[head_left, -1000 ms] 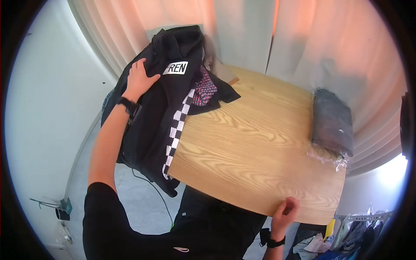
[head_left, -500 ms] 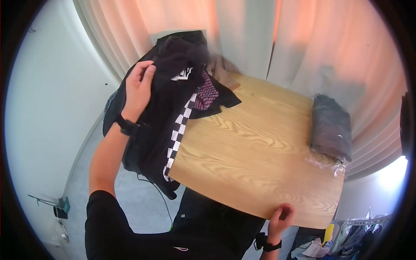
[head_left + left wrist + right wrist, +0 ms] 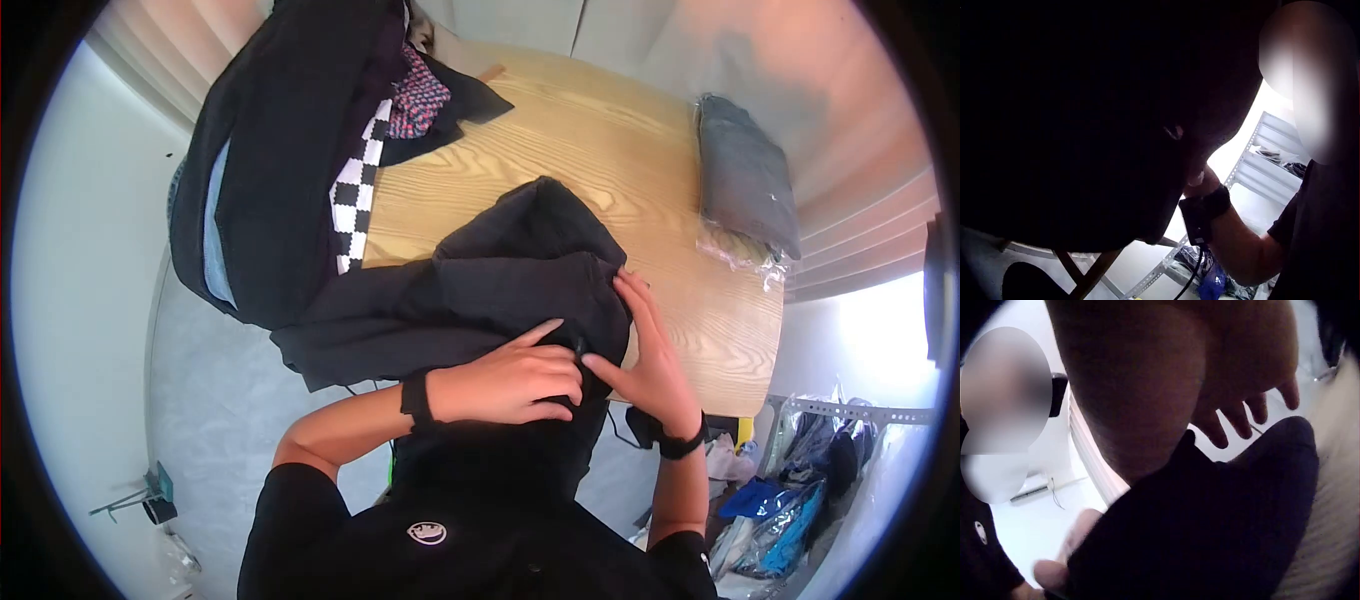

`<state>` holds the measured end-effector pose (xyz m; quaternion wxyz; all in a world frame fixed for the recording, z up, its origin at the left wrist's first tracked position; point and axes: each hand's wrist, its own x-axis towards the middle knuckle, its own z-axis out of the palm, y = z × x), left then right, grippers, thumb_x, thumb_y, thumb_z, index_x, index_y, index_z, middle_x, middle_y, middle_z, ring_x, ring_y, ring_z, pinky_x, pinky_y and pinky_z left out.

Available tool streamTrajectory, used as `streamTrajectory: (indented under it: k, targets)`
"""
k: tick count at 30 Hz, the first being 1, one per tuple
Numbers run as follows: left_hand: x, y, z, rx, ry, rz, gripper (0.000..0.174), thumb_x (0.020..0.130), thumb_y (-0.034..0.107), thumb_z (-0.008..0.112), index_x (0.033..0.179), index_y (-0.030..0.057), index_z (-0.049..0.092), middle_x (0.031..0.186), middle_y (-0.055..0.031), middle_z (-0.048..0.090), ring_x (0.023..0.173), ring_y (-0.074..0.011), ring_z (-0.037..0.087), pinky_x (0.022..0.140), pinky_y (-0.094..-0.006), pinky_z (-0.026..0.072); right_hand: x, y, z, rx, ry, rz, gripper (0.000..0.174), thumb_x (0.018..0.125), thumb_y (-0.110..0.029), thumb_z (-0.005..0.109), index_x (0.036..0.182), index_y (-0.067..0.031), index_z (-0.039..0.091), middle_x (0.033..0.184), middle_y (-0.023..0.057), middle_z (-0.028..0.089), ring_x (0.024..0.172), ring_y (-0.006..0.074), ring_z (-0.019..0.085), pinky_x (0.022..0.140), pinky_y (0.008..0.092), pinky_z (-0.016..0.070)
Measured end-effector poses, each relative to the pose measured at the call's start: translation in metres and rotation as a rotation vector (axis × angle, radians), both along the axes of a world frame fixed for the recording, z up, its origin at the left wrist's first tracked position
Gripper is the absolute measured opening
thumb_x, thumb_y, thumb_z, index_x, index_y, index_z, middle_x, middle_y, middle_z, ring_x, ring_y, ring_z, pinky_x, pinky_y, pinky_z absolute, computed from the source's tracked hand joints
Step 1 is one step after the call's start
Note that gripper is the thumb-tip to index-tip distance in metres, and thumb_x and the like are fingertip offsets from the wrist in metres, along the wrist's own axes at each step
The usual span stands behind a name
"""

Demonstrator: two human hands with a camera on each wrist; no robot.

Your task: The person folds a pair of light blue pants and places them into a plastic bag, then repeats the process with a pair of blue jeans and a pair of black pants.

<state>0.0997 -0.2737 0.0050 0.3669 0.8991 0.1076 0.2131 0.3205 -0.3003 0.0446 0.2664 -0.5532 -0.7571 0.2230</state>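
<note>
A dark garment (image 3: 520,285) lies across the front edge of the wooden table (image 3: 680,320), one long part stretching left toward the black clothes. My left hand (image 3: 515,385) rests on its near part, palm down with spread fingers. At the garment's right side, my right hand (image 3: 650,365) touches the cloth, fingers extended along the edge and thumb on the near part. Dark cloth (image 3: 1085,125) fills most of the left wrist view. In the right wrist view, extended fingers stand out beyond dark cloth (image 3: 1210,525); the cloth hides part of the hands.
Black clothes (image 3: 280,150) with a checkered strip (image 3: 358,185) hang over the table's left side, patterned cloth (image 3: 418,95) beside them. A grey bundle in clear plastic (image 3: 745,180) lies at the right. Bagged clothes (image 3: 775,510) are below right, a cable (image 3: 620,430) near my right wrist.
My left hand has left the black clothes and come down to the table's front. A dark garment now lies there, with both hands on it. The head view has tilted down.
</note>
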Motion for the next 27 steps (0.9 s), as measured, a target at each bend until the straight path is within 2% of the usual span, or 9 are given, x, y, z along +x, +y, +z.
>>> streamTrajectory:
  k: [5, 8, 9, 12, 14, 15, 18, 25, 27]
  targets:
    - [-0.038, -0.033, 0.011, 0.147, 0.117, 0.373, 0.065, 0.066, 0.017, 0.082, 0.126, 0.0135, 0.056, 0.141, -0.0152, 0.045, 0.134, -0.034, 0.041, 0.11, -0.0596, 0.0237, 0.0, 0.024, -0.004, -0.012, -0.068, -0.026, 0.084, 0.064, -0.018, 0.084, 0.137, -0.0043, 0.043, 0.131, 0.0166, 0.053, 0.123, 0.0383, 0.048, 0.107, 0.0438, 0.0342]
    - [-0.062, -0.061, -0.018, 0.336, 0.359, 0.736, 0.07, 0.063, 0.01, 0.079, 0.128, 0.0125, 0.054, 0.14, -0.0173, 0.045, 0.133, -0.0352, 0.042, 0.109, -0.0599, 0.0243, 0.009, 0.025, -0.003, -0.139, -0.117, -0.044, 0.073, 0.063, -0.016, 0.083, 0.128, -0.0057, 0.05, 0.117, 0.0151, 0.06, 0.112, 0.0349, 0.054, 0.098, 0.0422, 0.0417]
    - [-0.073, -0.064, -0.031, 0.327, 0.313, 0.842, 0.05, 0.078, 0.003, 0.058, 0.127, 0.0104, 0.056, 0.136, -0.0169, 0.05, 0.129, -0.0339, 0.046, 0.107, -0.0561, 0.0299, 0.011, 0.02, -0.006, -0.176, -0.099, -0.075, 0.069, 0.062, -0.014, 0.082, 0.124, -0.0059, 0.052, 0.112, 0.0145, 0.061, 0.109, 0.0324, 0.056, 0.094, 0.0409, 0.0434]
    - [-0.115, -0.068, -0.055, 0.38, 0.144, 1.043, 0.059, 0.055, -0.004, 0.063, 0.113, 0.0058, 0.06, 0.123, -0.0116, 0.056, 0.115, -0.0323, 0.054, 0.097, -0.048, 0.0397, 0.024, 0.007, -0.012, -0.326, 0.081, -0.172, 0.062, 0.061, -0.011, 0.081, 0.117, -0.0042, 0.054, 0.103, 0.0125, 0.063, 0.108, 0.0242, 0.057, 0.091, 0.0369, 0.0462]
    - [-0.136, -0.064, -0.049, 0.547, 0.14, 1.188, 0.042, 0.058, -0.004, 0.061, 0.098, 0.0065, 0.064, 0.106, -0.0074, 0.063, 0.102, -0.0279, 0.057, 0.09, -0.0442, 0.0411, 0.048, -0.007, -0.026, -0.239, 0.289, -0.246, 0.07, 0.059, -0.005, 0.079, 0.123, -0.0013, 0.052, 0.108, 0.0095, 0.062, 0.112, 0.0188, 0.056, 0.096, 0.033, 0.0451]
    - [-0.148, -0.064, -0.046, 0.576, 0.137, 1.232, 0.037, 0.06, -0.003, 0.061, 0.095, 0.0065, 0.064, 0.1, -0.007, 0.064, 0.098, -0.0274, 0.059, 0.09, -0.0438, 0.0419, 0.061, -0.028, -0.05, 0.056, 0.667, -0.423, 0.082, 0.058, -0.003, 0.081, 0.132, -0.0002, 0.046, 0.118, 0.0094, 0.058, 0.114, 0.0223, 0.056, 0.101, 0.0349, 0.0439]
    - [-0.17, -0.063, -0.027, 0.674, 0.037, 1.314, 0.024, 0.068, 0.003, 0.061, 0.091, 0.0062, 0.064, 0.091, -0.0066, 0.066, 0.089, -0.027, 0.062, 0.089, -0.0435, 0.0444, 0.092, -0.05, -0.034, 0.132, 1.331, -0.608, 0.07, 0.075, -0.003, 0.073, 0.138, -0.0001, 0.042, 0.134, 0.0146, 0.052, 0.124, 0.0243, 0.051, 0.107, 0.0391, 0.0395]
    - [-0.189, -0.038, 0.039, 0.813, -0.482, 1.526, 0.011, 0.08, 0.009, 0.061, 0.09, 0.0038, 0.063, 0.088, -0.0078, 0.067, 0.086, -0.0233, 0.064, 0.085, -0.0426, 0.0482, 0.072, -0.106, -0.017, 0.074, 1.422, -0.581, 0.063, 0.079, -0.005, 0.07, 0.137, 0.0005, 0.044, 0.131, 0.0137, 0.054, 0.121, 0.0234, 0.053, 0.105, 0.0375, 0.0407]
    - [-0.205, -0.038, 0.041, 0.655, -0.348, 1.66, 0.013, 0.079, 0.006, 0.061, 0.092, 0.0029, 0.064, 0.089, -0.0084, 0.066, 0.085, -0.0225, 0.064, 0.083, -0.0386, 0.0489, 0.037, -0.109, -0.031, -0.037, 1.423, -0.572, 0.061, 0.08, -0.005, 0.069, 0.136, 0.0006, 0.045, 0.13, 0.0135, 0.055, 0.12, 0.0231, 0.054, 0.104, 0.0371, 0.041]
